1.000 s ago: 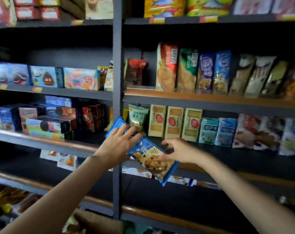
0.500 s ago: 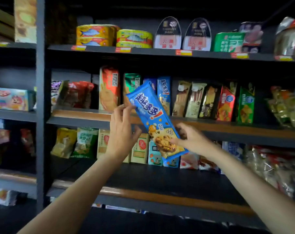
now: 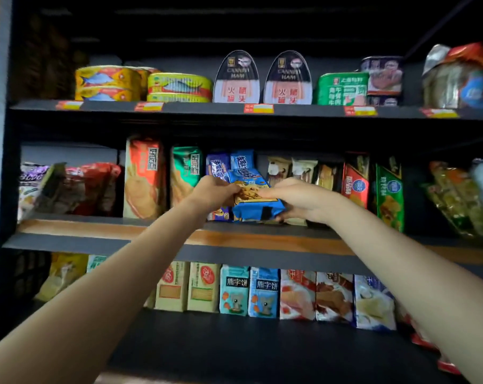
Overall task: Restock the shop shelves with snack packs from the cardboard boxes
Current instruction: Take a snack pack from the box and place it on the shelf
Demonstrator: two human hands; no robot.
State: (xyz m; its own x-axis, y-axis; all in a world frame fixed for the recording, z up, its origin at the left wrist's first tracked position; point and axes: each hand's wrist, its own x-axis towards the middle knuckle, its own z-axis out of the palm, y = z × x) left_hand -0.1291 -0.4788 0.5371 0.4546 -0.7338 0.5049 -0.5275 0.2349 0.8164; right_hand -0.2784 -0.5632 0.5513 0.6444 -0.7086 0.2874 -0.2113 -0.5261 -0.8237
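1. Both grips hold the blue cookie pack (image 3: 258,202): your left hand (image 3: 211,194) pinches its near-left edge, your right hand (image 3: 301,199) curls round the right end.
2. Pack sits low over the middle shelf (image 3: 96,227), just in front of the matching blue packs (image 3: 241,160).
3. Step: placing, prob. near done. Next: stand it upright, push back, let go.

Dim shop light falls from the front; the shelf (image 3: 102,106) recesses sink into black shadow. Edges bend and blur, packets at right smeared.
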